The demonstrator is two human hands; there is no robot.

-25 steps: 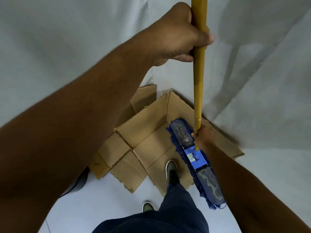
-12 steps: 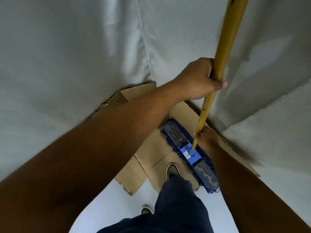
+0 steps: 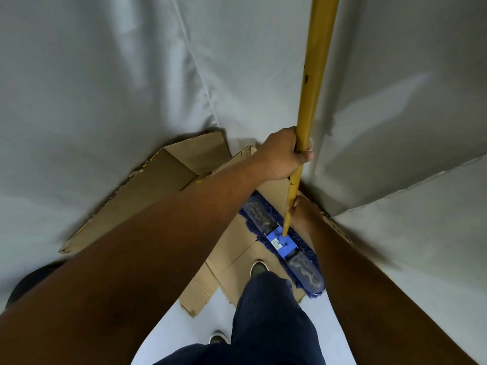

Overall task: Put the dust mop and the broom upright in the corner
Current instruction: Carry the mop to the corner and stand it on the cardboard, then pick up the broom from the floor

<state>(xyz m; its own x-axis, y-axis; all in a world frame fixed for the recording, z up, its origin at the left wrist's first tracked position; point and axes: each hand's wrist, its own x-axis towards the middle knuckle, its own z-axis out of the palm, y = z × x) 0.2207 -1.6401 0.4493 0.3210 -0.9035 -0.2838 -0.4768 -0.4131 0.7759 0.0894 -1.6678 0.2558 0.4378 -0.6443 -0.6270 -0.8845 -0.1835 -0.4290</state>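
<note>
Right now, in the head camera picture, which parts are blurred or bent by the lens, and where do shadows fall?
Head view: the left forearm is smeared by motion blur, as is the cardboard edge beside it; the dust mop head looks fairly sharp; the wide-angle lens stretches both arms at the picture edges; the yellow handle throws a soft shadow on the grey sheet.

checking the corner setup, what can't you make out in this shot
- Broom: not in the head view at all.
- Top of the dust mop handle: cut off by the upper edge.
- Right hand: its fingers are behind the handle, so the grip is unclear.
- Cardboard middle: covered by the left hand's forearm.
</note>
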